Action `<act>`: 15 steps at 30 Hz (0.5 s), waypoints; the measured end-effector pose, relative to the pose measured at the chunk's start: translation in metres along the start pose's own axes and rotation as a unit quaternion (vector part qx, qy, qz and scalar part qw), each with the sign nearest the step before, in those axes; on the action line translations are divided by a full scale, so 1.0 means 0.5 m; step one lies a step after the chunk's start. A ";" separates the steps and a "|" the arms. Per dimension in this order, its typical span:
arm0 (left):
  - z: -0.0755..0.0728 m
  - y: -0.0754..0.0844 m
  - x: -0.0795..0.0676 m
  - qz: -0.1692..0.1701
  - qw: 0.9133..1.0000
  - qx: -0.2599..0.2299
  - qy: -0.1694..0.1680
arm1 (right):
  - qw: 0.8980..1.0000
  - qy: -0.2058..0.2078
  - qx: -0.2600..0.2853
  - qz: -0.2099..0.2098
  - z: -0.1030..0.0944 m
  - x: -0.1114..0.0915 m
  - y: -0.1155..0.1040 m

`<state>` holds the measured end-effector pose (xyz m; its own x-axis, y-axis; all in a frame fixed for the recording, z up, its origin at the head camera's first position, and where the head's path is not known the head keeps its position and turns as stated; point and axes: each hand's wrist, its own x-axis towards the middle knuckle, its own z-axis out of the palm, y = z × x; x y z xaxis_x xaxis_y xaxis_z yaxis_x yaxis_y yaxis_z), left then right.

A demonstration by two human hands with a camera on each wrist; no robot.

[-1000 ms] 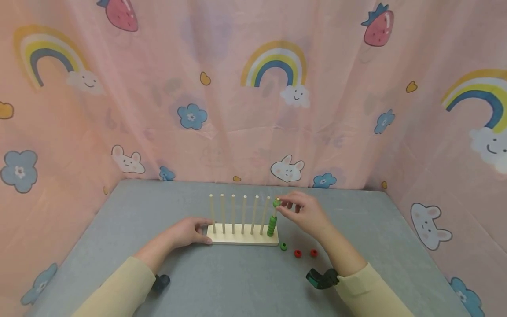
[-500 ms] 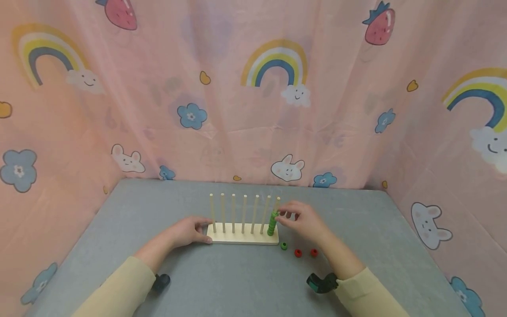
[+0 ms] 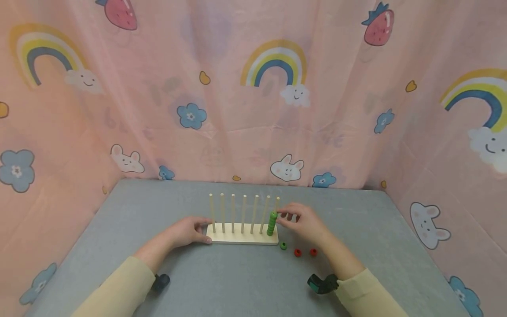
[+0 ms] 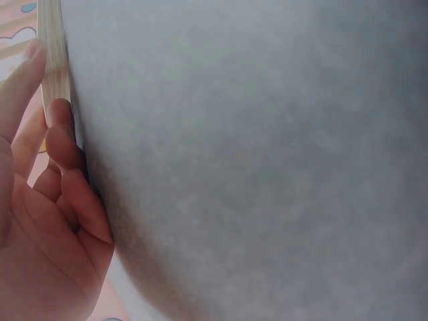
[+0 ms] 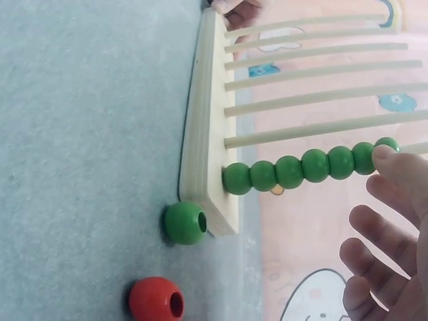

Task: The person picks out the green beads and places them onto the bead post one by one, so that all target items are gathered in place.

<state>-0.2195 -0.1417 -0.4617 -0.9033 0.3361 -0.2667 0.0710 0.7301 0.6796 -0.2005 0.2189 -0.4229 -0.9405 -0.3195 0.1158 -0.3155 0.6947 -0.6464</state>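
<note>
A pale wooden peg stand (image 3: 241, 237) stands upright on the grey table, its several pegs in a row. The left hand (image 3: 187, 231) grips the left end of its base, thumb at the front edge and fingers behind. On the rightmost peg sits a stack of green beads (image 5: 314, 165), pressed one against another. At the top bead (image 5: 386, 144) is the right hand (image 3: 304, 220), its thumb tip overlapping that bead in the right wrist view. The right hand's other fingers are loosely bent and hold nothing. Whether the thumb touches the bead I cannot tell.
A loose green bead (image 3: 283, 246) lies near the stand's right front corner. Further right are two red beads (image 3: 298, 252) on the table. Behind the grey table (image 3: 222, 281) hangs a pink patterned curtain (image 3: 222, 145). Dark wrist cameras (image 3: 322, 284) sit under both wrists.
The right hand has brought a green bead down the rightmost peg onto the stack. Its fingers now sit slightly to the right of that bead. The left hand has stayed in place.
</note>
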 end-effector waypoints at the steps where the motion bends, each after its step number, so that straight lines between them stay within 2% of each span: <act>1: 0.000 0.000 0.000 0.000 1.000 0.001 0.000 | 1.000 -0.001 -0.002 0.000 0.000 -0.001 0.001; 7: 0.001 -0.001 0.001 0.001 1.000 0.002 0.000 | 0.999 -0.018 -0.026 -0.008 -0.002 -0.010 0.011; 15: 0.001 -0.001 0.001 0.004 1.000 0.007 0.004 | 0.995 -0.065 -0.074 -0.028 0.004 -0.029 0.037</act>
<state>-0.2198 -0.1417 -0.4627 -0.9062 0.3369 -0.2555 0.0839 0.7355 0.6723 -0.1923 0.2351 -0.4380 -0.8995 -0.4347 0.0447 -0.3919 0.7571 -0.5228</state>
